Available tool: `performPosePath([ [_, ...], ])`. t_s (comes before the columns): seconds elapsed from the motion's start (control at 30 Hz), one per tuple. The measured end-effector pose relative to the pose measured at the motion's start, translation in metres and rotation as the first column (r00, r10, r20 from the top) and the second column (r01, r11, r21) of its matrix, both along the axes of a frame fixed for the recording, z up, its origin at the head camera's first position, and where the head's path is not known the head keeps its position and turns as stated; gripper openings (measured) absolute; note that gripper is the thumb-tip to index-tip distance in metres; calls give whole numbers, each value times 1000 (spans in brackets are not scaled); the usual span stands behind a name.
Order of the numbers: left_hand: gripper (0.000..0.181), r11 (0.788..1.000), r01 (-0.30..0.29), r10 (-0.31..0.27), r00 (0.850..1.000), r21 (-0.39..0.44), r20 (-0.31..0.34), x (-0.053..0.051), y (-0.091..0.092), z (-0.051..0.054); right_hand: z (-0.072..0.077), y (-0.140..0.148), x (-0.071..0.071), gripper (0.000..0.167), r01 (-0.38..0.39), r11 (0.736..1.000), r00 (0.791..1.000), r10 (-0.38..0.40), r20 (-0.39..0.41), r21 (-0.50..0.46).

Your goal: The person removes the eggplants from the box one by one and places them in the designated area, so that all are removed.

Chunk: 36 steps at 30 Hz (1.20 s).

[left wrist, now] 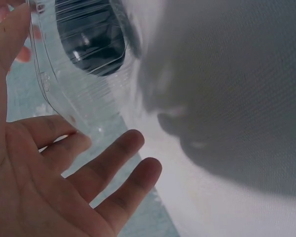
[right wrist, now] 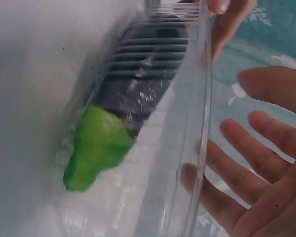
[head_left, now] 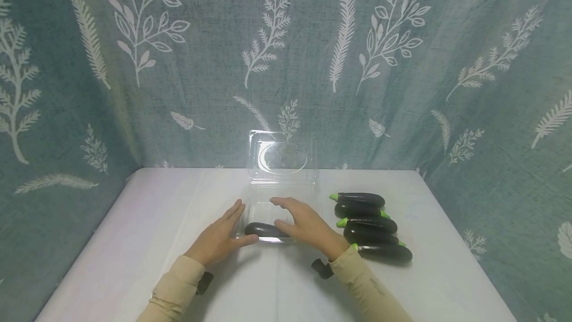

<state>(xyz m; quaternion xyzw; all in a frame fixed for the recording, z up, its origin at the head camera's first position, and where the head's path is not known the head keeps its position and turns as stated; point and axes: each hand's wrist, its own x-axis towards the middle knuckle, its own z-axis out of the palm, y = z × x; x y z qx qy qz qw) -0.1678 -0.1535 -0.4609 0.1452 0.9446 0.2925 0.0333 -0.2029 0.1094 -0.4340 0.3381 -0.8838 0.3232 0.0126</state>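
Note:
A clear plastic clamshell box point(head_left: 263, 207) sits in the middle of the table, its lid point(head_left: 282, 158) raised at the back. Inside, along the front wall, lies a dark purple eggplant point(head_left: 263, 230); its green stem end point(right wrist: 98, 148) shows through the plastic in the right wrist view. My left hand point(head_left: 220, 239) is at the box's left side, thumb by the front rim and fingers extended. Over the right part of the box is my right hand point(head_left: 308, 225), its fingers loosely spread and holding nothing; it hides the eggplant's right end in the head view.
Several eggplants point(head_left: 370, 234) lie in a column right of the box, close to my right forearm. A white cloth point(head_left: 147, 222) covers the table. Leaf-patterned teal curtains point(head_left: 214, 73) hang behind and at both sides.

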Motion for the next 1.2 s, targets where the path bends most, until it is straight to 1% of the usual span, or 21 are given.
performPosePath([
  [0.23, 105, 1000, 6, -7, 1000, -11, -14, 0, 0, 1, -5, -11, -5, 54, -36, 998, 997, 33, 72, 53],
  [0.4, 106, 1000, 10, -10, 1000, -22, -7, 0, 0, 1, -8, -16, -9, 54, -56, 995, 990, 44, 131, 85],
  [0.5, 106, 1000, 9, -9, 1000, -24, 0, -1, 0, 1, -10, -18, -10, 53, -66, 994, 986, 52, 162, 88],
  [0.77, 104, 1000, 2, -2, 1000, -24, 3, 0, 1, -1, -14, -22, -13, 52, -69, 989, 981, 43, 189, 134],
  [0.93, 104, 1000, 3, -3, 1000, -23, -9, 1, 0, -1, -16, -25, -15, 47, -77, 986, 976, 45, 212, 148],
  [1.07, 103, 1000, 0, 0, 1000, -22, -6, 0, 0, 1, -16, -27, -17, 43, -81, 982, 972, 40, 233, 171],
  [1.2, 104, 1000, 4, -4, 1000, -26, -6, -1, 1, 1, -17, -27, -18, 40, -96, 976, 971, 48, 234, 194],
])
